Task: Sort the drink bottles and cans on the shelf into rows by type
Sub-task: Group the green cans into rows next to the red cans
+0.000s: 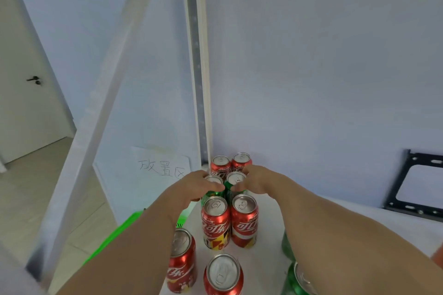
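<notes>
left hand (195,184) fingers curled round left green can (214,187), right hand (255,178) fingers curled round right green can (236,183), both upright on white shelf (268,242). two red cans (231,164) just beyond at far corner, two red cans (230,220) just nearer. more red and green cans near edge.

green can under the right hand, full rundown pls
The green can is a metal drink can, it seems, with a silver top and pull tab, standing upright on the white shelf. It sits in the second row from the back, beside another green can, behind a red can. The right hand has a grip on its upper side; most of its body is hidden.
</notes>
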`<state>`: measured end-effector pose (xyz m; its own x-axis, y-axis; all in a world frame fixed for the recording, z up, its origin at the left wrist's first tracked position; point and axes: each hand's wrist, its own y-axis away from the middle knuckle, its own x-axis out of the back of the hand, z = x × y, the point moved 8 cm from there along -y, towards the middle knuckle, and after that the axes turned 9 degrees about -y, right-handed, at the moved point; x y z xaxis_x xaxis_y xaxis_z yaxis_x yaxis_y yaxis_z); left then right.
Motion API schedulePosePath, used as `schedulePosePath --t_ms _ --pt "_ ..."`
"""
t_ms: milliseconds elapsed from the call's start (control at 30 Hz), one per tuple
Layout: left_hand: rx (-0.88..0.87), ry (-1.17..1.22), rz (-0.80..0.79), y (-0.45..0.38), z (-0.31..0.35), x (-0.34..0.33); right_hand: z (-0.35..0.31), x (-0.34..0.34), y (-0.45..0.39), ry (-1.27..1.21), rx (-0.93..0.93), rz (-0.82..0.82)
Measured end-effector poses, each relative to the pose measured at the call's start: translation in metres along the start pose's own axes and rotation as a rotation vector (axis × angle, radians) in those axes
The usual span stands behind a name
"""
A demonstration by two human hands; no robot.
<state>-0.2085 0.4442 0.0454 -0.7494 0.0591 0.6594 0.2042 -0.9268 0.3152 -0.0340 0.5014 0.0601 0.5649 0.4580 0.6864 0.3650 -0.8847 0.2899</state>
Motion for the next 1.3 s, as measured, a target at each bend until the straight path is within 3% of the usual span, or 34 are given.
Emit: schedulePosePath --t_ms 300,400,633,900,1133,1300 --pt "-0.059 0.122 -0.171 -0.01 -0.005 -0.007 0.0 -0.022 -0.01 -0.015 0.079 -0.185" --pt "-0.082 0.133 -0.151 -0.013 -0.005 -0.006 -0.001 -0.02 -0.01 -0.053 0.075 -0.198" --pt "-0.116 0.298 -0.004 -0.017 -0.001 0.011 0.007 -0.005 -0.006 -0.3 0.017 -0.13" --pt "-0.269 0.71 0.158 0.013 0.055 0.047 -0.007 0.045 0.014 -0.699 0.149 0.073" --pt "-0.31 0.86 0.145 0.058 0.082 0.048 -0.014 0.065 0.046 -1.08 0.239 0.191" --pt "-0.287 0.905 -0.014 0.103 0.094 0.032 -0.02 0.066 0.087 -1.156 0.291 0.243"
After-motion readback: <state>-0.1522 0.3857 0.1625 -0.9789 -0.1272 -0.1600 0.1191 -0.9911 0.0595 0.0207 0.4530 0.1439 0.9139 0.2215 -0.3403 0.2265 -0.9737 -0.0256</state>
